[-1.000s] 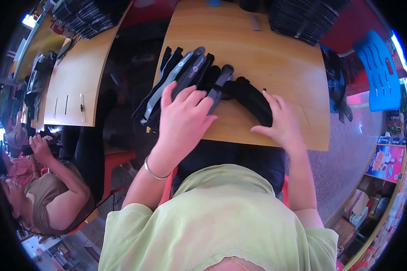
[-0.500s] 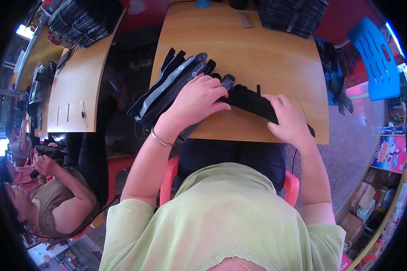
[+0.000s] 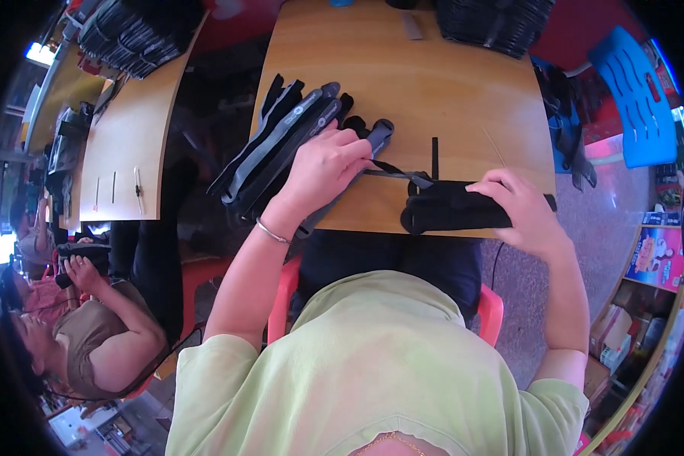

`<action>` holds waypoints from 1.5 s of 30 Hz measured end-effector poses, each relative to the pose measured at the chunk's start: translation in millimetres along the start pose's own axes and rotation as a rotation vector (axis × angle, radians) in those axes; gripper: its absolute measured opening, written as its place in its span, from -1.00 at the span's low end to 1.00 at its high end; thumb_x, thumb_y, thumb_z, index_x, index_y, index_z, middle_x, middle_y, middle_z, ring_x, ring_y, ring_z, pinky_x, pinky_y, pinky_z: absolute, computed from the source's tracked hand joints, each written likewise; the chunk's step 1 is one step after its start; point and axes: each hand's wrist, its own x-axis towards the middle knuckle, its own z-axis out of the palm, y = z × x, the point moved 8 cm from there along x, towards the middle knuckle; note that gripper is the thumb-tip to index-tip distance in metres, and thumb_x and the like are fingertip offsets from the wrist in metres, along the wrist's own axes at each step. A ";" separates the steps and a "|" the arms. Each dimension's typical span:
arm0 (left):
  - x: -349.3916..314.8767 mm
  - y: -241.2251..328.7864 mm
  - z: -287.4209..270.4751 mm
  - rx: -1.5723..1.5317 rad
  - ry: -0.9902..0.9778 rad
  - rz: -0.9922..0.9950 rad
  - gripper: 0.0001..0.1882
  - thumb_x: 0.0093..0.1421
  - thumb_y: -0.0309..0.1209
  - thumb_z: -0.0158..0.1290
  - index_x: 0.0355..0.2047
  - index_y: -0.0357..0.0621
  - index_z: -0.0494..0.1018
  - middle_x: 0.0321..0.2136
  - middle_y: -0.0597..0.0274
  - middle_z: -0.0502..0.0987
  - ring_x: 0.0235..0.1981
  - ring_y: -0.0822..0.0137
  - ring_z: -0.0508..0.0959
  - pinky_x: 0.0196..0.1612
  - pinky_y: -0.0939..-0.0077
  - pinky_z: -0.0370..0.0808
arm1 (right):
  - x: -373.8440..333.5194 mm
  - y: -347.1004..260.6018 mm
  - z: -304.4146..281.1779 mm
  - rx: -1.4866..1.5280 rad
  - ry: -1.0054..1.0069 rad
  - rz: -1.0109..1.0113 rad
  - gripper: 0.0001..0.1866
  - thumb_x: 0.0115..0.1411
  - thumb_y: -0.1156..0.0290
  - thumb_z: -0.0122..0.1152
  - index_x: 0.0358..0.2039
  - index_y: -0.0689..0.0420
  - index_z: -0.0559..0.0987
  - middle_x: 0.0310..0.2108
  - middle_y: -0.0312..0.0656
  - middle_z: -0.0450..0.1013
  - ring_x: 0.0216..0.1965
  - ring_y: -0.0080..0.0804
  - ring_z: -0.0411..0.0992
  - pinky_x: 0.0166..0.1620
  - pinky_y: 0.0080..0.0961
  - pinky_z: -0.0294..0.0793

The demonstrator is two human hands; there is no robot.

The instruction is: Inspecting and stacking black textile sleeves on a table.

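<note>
My left hand [image 3: 328,166] is closed, its fingertips pinching a narrow dark strap [image 3: 394,172]. That strap runs right to a black folded fabric piece [image 3: 450,207] at the table's near edge. My right hand [image 3: 526,211] grips the fabric piece near its right end, thumb below and fingers above. Beside and partly under my left hand lies a pile of grey and black padded fabric bands [image 3: 277,137], with round white marks on some. A grey rounded band end [image 3: 382,134] sticks out past my left fingers. A short black strip [image 3: 435,157] lies just beyond the fabric piece.
The wooden table [image 3: 403,83] carries a stack of black items [image 3: 494,26] at its far right and a small flat strip [image 3: 412,27]. A second table [image 3: 129,144] stands left, where another person [image 3: 106,327] sits. A blue chair [image 3: 638,99] is at right.
My right hand has moved right and nearer with the black fabric piece, which now lies more level. The strap between it and my left hand is drawn out. My left hand shifted slightly.
</note>
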 end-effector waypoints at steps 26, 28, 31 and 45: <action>23.3 82.1 17.2 -1.610 0.353 -0.413 -0.17 0.12 -0.30 0.20 0.27 -0.19 -0.03 0.11 0.05 0.27 0.17 0.18 0.30 0.19 0.21 0.27 | 26.8 -58.8 -15.1 0.668 0.635 -0.012 -0.55 0.11 0.42 0.24 0.02 0.19 0.37 -0.06 -0.03 0.31 -0.02 -0.14 0.33 0.05 -0.38 0.30; 20.4 77.4 11.8 -1.685 0.424 -0.425 -0.35 0.19 -0.51 0.06 0.24 -0.21 0.03 0.05 0.12 0.32 0.12 0.30 0.31 0.16 0.34 0.29 | 33.6 -64.2 -10.7 0.645 0.655 0.008 -0.62 0.12 0.46 0.21 -0.04 0.19 0.41 -0.06 -0.04 0.30 -0.02 -0.12 0.32 0.05 -0.37 0.30; 19.7 72.8 8.7 -1.721 0.474 -0.385 -0.44 0.23 -0.52 0.01 0.20 -0.20 0.08 0.01 0.15 0.34 0.10 0.28 0.34 0.14 0.34 0.31 | 40.4 -64.3 -8.6 0.673 0.698 0.043 -0.76 0.11 0.52 0.18 -0.17 0.19 0.47 -0.10 -0.06 0.30 -0.02 -0.12 0.32 0.05 -0.36 0.30; 18.6 58.5 -9.1 -1.627 0.598 -0.333 -0.60 0.26 -0.51 0.00 0.09 -0.18 0.20 -0.11 0.25 0.38 -0.03 0.35 0.41 0.04 0.43 0.35 | 63.0 -52.7 4.9 1.546 0.617 0.080 -0.68 0.38 0.25 -0.11 -0.07 0.26 0.39 -0.15 -0.23 0.44 -0.11 -0.55 0.40 -0.01 -0.62 0.38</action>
